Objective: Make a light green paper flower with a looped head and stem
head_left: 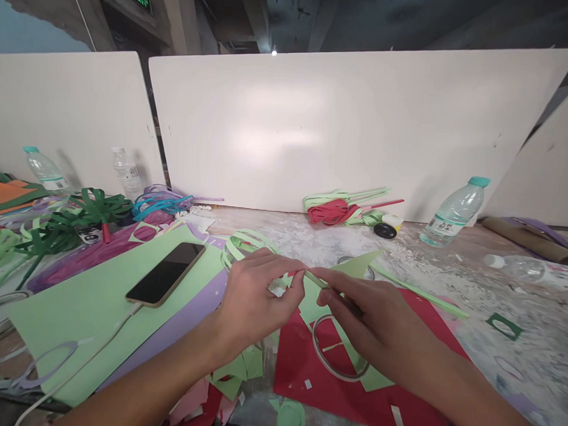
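Observation:
My left hand (257, 296) and my right hand (359, 321) meet above the table's middle. Both pinch a thin rolled strip of light green paper (319, 281), the left at its near end, the right along its length. Under the hands lie a red paper sheet (412, 391), a ring of clear tape (337, 358) and a light green paper piece (361, 265) with a pointed corner. Curled green paper strips (243, 244) sit just beyond my left hand.
A phone (166, 274) with a cable lies on a light green sheet (75, 317) at left. Water bottles (454, 213) stand at right and back left. Green paper plants (79, 221), coloured strips (344, 209) and white boards (343, 128) line the back.

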`<state>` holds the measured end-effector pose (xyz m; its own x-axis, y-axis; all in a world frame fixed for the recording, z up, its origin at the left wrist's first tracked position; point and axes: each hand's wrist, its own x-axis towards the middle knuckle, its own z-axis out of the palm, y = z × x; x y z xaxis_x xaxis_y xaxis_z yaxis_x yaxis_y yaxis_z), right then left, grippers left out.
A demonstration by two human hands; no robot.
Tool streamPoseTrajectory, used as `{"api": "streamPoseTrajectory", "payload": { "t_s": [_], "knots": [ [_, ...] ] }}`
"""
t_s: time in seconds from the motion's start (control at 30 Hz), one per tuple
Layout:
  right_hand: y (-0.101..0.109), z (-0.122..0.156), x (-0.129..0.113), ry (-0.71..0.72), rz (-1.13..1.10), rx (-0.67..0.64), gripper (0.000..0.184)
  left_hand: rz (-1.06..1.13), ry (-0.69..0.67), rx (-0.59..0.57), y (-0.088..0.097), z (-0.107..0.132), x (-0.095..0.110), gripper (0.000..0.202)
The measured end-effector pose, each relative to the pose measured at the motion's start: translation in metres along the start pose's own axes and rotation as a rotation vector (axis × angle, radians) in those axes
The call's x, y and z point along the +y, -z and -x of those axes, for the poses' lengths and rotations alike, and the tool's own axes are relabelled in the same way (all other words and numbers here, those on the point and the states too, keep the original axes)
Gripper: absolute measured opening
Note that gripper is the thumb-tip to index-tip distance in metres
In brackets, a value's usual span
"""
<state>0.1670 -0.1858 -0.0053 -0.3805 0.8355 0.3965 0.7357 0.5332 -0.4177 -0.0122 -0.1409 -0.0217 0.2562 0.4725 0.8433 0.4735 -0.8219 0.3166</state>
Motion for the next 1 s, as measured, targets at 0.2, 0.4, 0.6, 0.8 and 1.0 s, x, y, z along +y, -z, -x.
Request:
{"api": "streamPoseTrajectory", "payload": {
  "t_s": [0.2,0.4,0.6,0.8,1.0],
  "knots": [
    [0.006,-0.001,0.007,-0.002,0.024,-0.031,0.029,0.059,0.062,-0.159,0.005,-0.003,0.000,0.012],
    [0.012,-0.005,0.012,0.077,-0.052,-0.070,0.027,0.069,0.150,-0.299,0.011,-0.009,0.000,0.014],
    [0.017,-0.008,0.021,0.058,0.029,0.004,0.029,-0.263,0.082,-0.530,0.018,-0.009,-0.022,0.013],
    [0.006,-0.012,0.034,0.058,0.209,-0.063,0.034,-0.571,-0.325,-0.742,-0.002,0.009,-0.046,0.034],
    [0.000,-0.011,0.037,0.034,0.248,-0.094,0.033,-0.672,-0.454,-0.789,-0.018,0.003,-0.063,0.019]
  ]
}}
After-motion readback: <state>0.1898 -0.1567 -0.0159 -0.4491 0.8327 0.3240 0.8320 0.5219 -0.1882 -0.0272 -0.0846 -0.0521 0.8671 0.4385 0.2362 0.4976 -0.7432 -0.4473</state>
